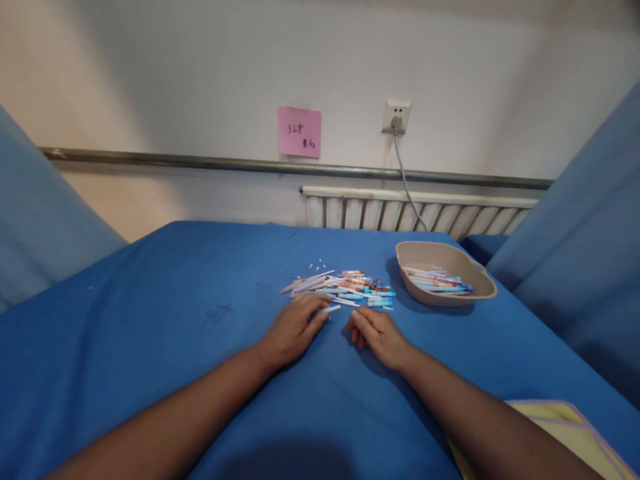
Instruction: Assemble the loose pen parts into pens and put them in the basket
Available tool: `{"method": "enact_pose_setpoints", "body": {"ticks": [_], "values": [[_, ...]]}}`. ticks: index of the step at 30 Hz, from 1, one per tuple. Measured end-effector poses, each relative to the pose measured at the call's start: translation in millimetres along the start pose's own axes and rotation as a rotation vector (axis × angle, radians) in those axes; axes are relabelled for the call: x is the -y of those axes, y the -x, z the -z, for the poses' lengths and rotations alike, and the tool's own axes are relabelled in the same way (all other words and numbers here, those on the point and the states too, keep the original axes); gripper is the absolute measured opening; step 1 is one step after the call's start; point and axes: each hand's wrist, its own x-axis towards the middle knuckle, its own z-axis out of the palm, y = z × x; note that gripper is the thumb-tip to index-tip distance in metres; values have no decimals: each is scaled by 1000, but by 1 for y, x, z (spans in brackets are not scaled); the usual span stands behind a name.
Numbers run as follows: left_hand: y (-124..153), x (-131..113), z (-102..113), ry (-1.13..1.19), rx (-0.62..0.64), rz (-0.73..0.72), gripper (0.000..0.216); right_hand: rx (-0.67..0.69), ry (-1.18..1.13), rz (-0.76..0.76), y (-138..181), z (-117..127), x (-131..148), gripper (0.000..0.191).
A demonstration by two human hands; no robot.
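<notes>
My left hand [299, 325] lies by the near left side of a pile of pen parts, with a short thin white pen piece [332, 309] pinched between thumb and fingers. Just to the right, my right hand [376, 333] is closed with its fingers curled in; whatever it may hold is hidden. The pile beyond both hands mixes pale pen barrels [311, 283], thin white sticks [346, 302], light blue pieces [380, 302] and brown-orange pieces [353, 273]. Several tiny white tips [319, 268] lie behind it.
A beige plastic basin [484, 288] holding several assembled-looking pens [440, 281] stands to the right. Blue cloth [165, 333] covers the table. A folded yellow cloth [555, 427] lies at the near right. Behind are a radiator [370, 210], a rail [225, 163] and a plugged-in cord [405, 177].
</notes>
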Motion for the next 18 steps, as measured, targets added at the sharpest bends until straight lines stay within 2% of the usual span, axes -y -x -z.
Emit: {"method": "enact_pose_setpoints", "body": {"ticks": [2,6,18], "values": [[-9,14,0,-113,-60,-15,26,-53,-79,-31,-4,0,-6,47],[-15,28,-1,-174,28,-27,30,-104,-183,-75,-9,0,-12,48],[7,8,10,-138,81,3,29,-179,-192,-99,-13,6,-19,40]]}}
